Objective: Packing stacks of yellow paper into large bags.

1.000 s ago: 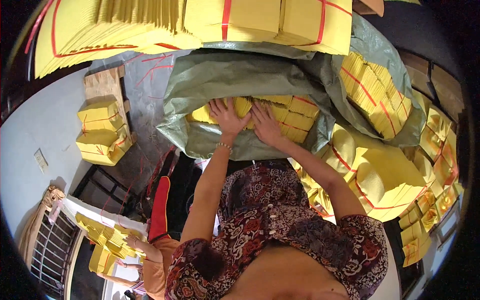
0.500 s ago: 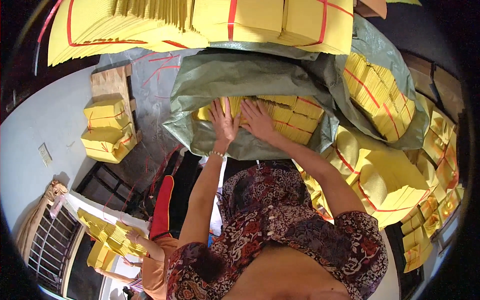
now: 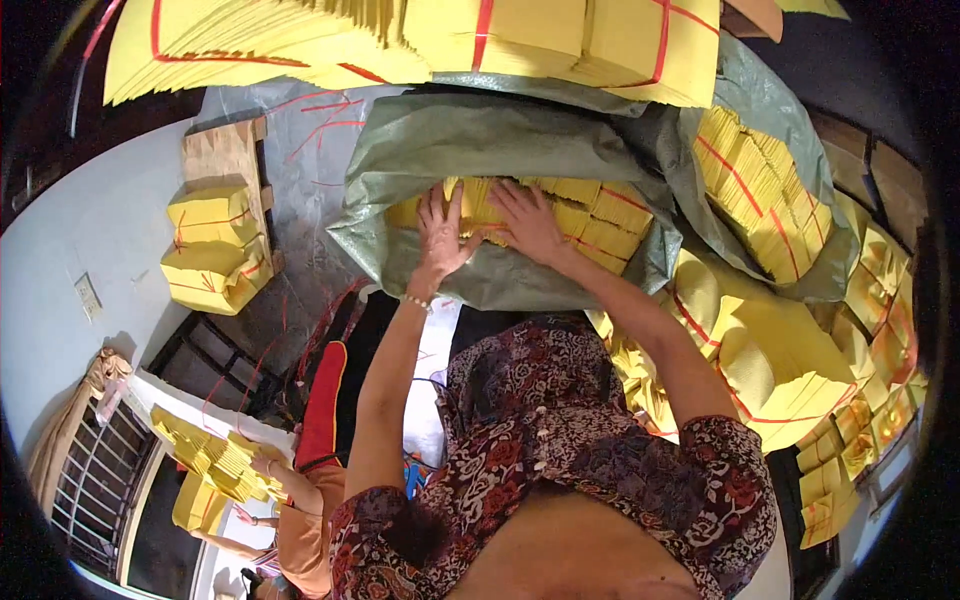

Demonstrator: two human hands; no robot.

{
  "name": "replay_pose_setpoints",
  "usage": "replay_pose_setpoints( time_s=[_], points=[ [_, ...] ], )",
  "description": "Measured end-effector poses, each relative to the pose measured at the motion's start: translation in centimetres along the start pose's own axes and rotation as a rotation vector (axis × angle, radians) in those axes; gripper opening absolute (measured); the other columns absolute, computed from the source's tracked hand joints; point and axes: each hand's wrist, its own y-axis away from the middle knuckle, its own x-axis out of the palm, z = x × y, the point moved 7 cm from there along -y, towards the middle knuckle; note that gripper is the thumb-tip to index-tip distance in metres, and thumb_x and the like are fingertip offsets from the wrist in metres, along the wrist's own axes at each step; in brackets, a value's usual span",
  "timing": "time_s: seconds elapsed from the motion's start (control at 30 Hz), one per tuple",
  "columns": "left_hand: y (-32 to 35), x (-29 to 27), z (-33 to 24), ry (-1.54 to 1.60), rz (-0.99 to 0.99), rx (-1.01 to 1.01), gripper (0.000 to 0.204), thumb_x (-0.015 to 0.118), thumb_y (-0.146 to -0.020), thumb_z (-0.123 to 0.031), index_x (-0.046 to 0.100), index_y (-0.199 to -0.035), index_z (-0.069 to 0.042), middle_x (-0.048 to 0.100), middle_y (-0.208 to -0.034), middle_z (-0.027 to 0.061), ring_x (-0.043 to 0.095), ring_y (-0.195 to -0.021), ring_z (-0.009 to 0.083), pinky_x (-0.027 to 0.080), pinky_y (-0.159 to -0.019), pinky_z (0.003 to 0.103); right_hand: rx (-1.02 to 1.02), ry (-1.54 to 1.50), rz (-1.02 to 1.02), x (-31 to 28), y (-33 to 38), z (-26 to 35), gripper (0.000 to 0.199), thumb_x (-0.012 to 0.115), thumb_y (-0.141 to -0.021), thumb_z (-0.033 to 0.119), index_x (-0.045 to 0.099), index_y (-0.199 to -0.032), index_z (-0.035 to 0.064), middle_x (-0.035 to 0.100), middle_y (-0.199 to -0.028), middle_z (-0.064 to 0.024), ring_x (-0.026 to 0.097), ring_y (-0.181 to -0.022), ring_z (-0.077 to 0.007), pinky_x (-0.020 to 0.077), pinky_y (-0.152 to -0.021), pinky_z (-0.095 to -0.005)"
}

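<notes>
A grey-green woven sack (image 3: 500, 135) lies open in front of me, its mouth spread wide. Inside it sit bundles of yellow paper (image 3: 610, 222) tied with red string. My left hand (image 3: 440, 235) rests on the bundles at the left part of the opening, fingers stretched and thumb apart. On the paper just to its right lies my right hand (image 3: 525, 222), flat with fingers spread. Neither hand grips anything. How deep the bundles go is hidden by the sack's sides.
Large tied yellow stacks (image 3: 540, 40) stand beyond the sack. A second sack with yellow bundles (image 3: 765, 195) is at right, above more stacks (image 3: 790, 360). Two bundles (image 3: 215, 245) sit by a wooden pallet at left. Another person (image 3: 305, 520) handles yellow paper at lower left.
My left hand has turned slightly and moved a little left, away from the right hand. The right hand still lies on the bundles, and the view has shifted slightly.
</notes>
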Motion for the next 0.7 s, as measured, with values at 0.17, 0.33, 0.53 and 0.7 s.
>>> replay_pose_setpoints(
  time_s=[0.17,0.33,0.53,0.7],
  points=[
    [1.4,-2.7,2.8,0.175,-0.008,-0.048,0.08,0.074,-0.066,-0.016,0.035,-0.135,-0.005,0.03,-0.134,0.0277,0.033,-0.12,0.0473,0.032,-0.101,0.048,0.039,-0.044,-0.236,-2.4,1.0,0.5,0.052,0.063,-0.078,0.037,0.051,-0.117,0.0048,0.048,-0.122,-0.0117,0.041,-0.117,-0.0283,0.0322,-0.093,-0.0458],
    [2.1,-2.2,5.3,0.202,-0.057,-0.187,0.074,0.074,-0.067,-0.012,0.039,-0.132,-0.005,0.031,-0.134,0.028,0.032,-0.123,0.0456,0.032,-0.101,0.049,0.028,-0.118,-0.116,-1.2,-3.0,3.9,0.038,0.067,-0.074,0.033,0.055,-0.098,0.0072,0.052,-0.104,-0.0097,0.047,-0.101,-0.0278,0.0367,-0.083,-0.0435],
    [-0.5,0.1,6.4,0.01,0.02,-0.083,0.06,0.073,-0.073,-0.031,0.051,-0.123,-0.005,0.049,-0.122,0.0254,0.044,-0.114,0.0439,0.036,-0.096,0.048,-0.002,0.035,-0.183,-0.1,-6.0,3.4,0.028,0.065,-0.074,0.029,0.057,-0.091,0.0082,0.055,-0.098,-0.0075,0.051,-0.098,-0.0261,0.0383,-0.082,-0.0431],
    [-2.2,1.3,8.1,0.241,0.089,-0.144,0.058,0.062,-0.078,-0.053,0.06,-0.114,-0.007,0.058,-0.114,0.0199,0.052,-0.107,0.0411,0.039,-0.092,0.049,0.119,0.042,-0.374,-2.1,-6.2,1.7,0.02,0.06,-0.078,0.021,0.06,-0.092,0.0067,0.059,-0.102,-0.0091,0.053,-0.098,-0.0258,0.0388,-0.083,-0.0412]
  ],
)
